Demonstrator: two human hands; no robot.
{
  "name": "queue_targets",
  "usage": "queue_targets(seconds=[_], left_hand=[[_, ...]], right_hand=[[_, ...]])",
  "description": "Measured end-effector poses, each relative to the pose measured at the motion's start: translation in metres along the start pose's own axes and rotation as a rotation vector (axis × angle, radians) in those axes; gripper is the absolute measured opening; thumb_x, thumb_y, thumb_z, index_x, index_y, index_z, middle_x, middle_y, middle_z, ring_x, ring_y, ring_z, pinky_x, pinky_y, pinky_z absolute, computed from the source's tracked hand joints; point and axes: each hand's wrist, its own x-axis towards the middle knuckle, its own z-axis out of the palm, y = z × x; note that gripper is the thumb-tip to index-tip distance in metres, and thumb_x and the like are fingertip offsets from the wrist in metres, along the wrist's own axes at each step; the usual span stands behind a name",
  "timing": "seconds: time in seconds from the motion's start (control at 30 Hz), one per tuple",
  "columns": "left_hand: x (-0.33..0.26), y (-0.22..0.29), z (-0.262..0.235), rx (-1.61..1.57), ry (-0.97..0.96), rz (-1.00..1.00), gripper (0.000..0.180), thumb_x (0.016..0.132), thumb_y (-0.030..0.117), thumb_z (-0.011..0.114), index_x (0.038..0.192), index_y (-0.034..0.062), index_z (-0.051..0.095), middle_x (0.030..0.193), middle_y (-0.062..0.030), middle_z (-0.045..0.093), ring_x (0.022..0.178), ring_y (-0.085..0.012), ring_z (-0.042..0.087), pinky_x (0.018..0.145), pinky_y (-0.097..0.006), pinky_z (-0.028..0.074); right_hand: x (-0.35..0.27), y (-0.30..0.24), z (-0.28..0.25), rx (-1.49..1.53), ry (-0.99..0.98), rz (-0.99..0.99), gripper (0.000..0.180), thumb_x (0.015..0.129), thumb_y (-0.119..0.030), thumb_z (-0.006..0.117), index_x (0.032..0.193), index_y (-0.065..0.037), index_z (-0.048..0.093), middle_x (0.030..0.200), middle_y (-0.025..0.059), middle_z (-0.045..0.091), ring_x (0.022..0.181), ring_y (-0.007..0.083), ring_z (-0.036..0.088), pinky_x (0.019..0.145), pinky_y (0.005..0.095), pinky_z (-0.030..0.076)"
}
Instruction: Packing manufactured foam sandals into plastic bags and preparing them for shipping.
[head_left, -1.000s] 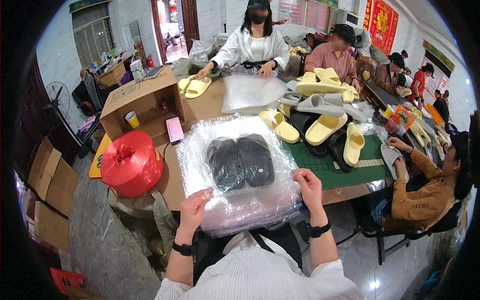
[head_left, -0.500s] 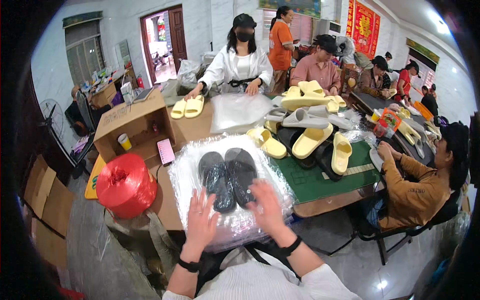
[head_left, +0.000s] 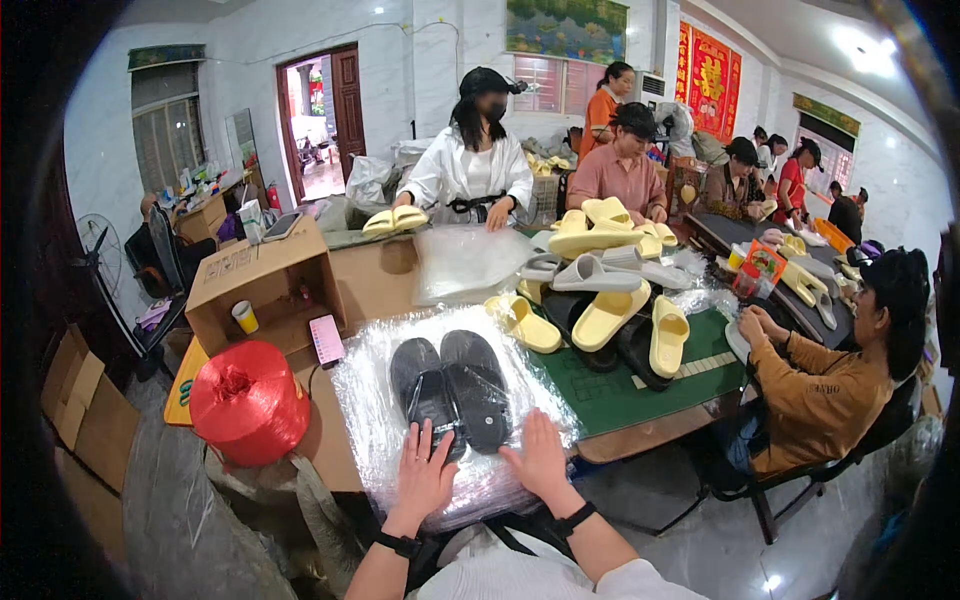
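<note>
My left grip (head_left: 424, 482) is wide: fingers spread, palm down, holding nothing, with the fingertips over the near end of the left black slipper. My right grip (head_left: 544, 460) is likewise wide and unloaded, fingers extended, just beside the near end of the right one. Contact pressure cannot be told.

The black slippers (head_left: 475, 385) lie side by side, toes and heels aligned lengthwise, on clear bags (head_left: 368, 440) at the near edge of the surface (head_left: 322, 462). Clear film covers at least their near ends.

Left of the bags: phone (head_left: 326, 340), red twine roll (head_left: 250, 402), carton (head_left: 228, 284) containing a cup (head_left: 245, 317). Right: green mat (head_left: 635, 385), carrying piled yellow slippers (head_left: 612, 315) and grey slippers (head_left: 590, 274). Beyond, a co-worker (head_left: 470, 175) stands behind further plastic sheets (head_left: 465, 268).
</note>
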Motion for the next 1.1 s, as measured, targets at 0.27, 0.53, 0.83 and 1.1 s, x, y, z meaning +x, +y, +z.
queue_targets(seconds=[0.27, 0.53, 0.83, 1.1], left_hand=[[-0.003, 0.001, 0.001, -0.030, -0.004, -0.013, 0.058, 0.091, 0.029, 0.064, 0.145, 0.0131, 0.050, 0.160, -0.0237, 0.026, 0.147, -0.0466, 0.020, 0.118, -0.055, 0.022], [-0.002, -0.008, 0.018, -0.026, 0.033, 0.009, 0.058, 0.091, 0.030, 0.061, 0.146, 0.0151, 0.049, 0.161, -0.0217, 0.025, 0.148, -0.0453, 0.021, 0.118, -0.057, 0.022], [-0.001, 0.001, 0.000, -0.039, 0.023, -0.005, 0.056, 0.089, 0.030, 0.064, 0.142, 0.0130, 0.053, 0.158, -0.0216, 0.031, 0.147, -0.0454, 0.023, 0.118, -0.056, 0.023], [-0.005, -0.001, 0.007, -0.049, 0.012, -0.046, 0.055, 0.092, 0.030, 0.059, 0.144, 0.0128, 0.051, 0.159, -0.0223, 0.031, 0.148, -0.0447, 0.021, 0.119, -0.056, 0.022]], right_hand=[[0.021, -0.047, -0.049, 0.086, 0.109, -0.047, 0.085, 0.092, -0.050, 0.062, 0.149, 0.007, 0.033, 0.157, 0.0280, 0.029, 0.147, 0.0424, 0.026, 0.119, 0.0531, 0.022], [0.025, -0.091, -0.004, 0.100, -0.111, -0.341, 0.085, 0.094, -0.056, 0.053, 0.151, 0.004, 0.033, 0.160, 0.0219, 0.027, 0.150, 0.0359, 0.023, 0.122, 0.0491, 0.017], [0.008, -0.003, -0.002, 0.083, 0.047, 0.021, 0.080, 0.095, -0.055, 0.055, 0.145, 0.006, 0.041, 0.154, 0.0249, 0.038, 0.144, 0.0395, 0.033, 0.119, 0.0501, 0.023], [0.032, -0.092, -0.045, 0.201, -0.007, -0.184, 0.079, 0.097, -0.050, 0.054, 0.150, 0.004, 0.034, 0.160, 0.0229, 0.028, 0.149, 0.0375, 0.025, 0.121, 0.0502, 0.019]])
